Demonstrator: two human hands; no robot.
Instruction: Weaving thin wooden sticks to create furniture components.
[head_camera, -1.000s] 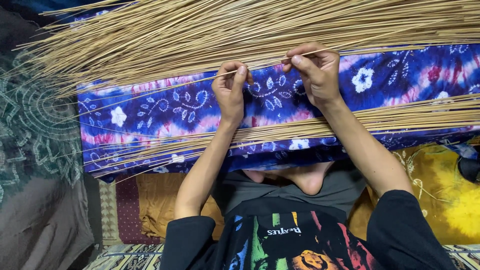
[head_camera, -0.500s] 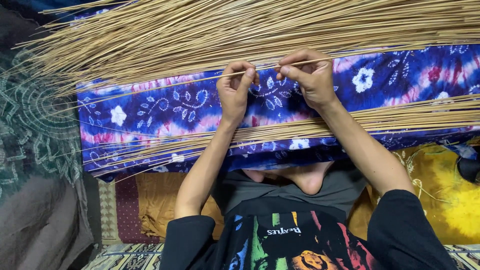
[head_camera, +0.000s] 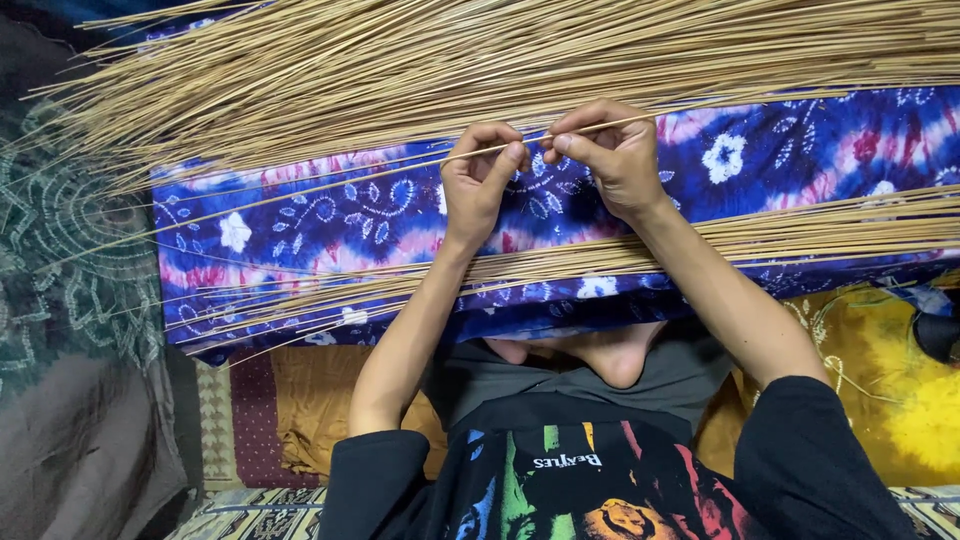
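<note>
Single head view, looking steeply down, close over the lap

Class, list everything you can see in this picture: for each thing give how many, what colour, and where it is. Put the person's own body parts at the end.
Single thin stick: one, tan, pinched between both hands, running left over the blue cloth.
Large heap of sticks: too many to count, tan, across the top.
Smaller bundle of sticks: many, tan, lying across the cloth's lower edge.
Patterned cloth: one, blue and pink with white flowers, centre.
Yellow cloth: one, lower right.
Dark green patterned cloth: one, left.
Brown cushion: one, lower left of centre.
Black sleeves: two, bottom.
Left hand: pinching the stick.
Right hand: pinching the stick.
</note>
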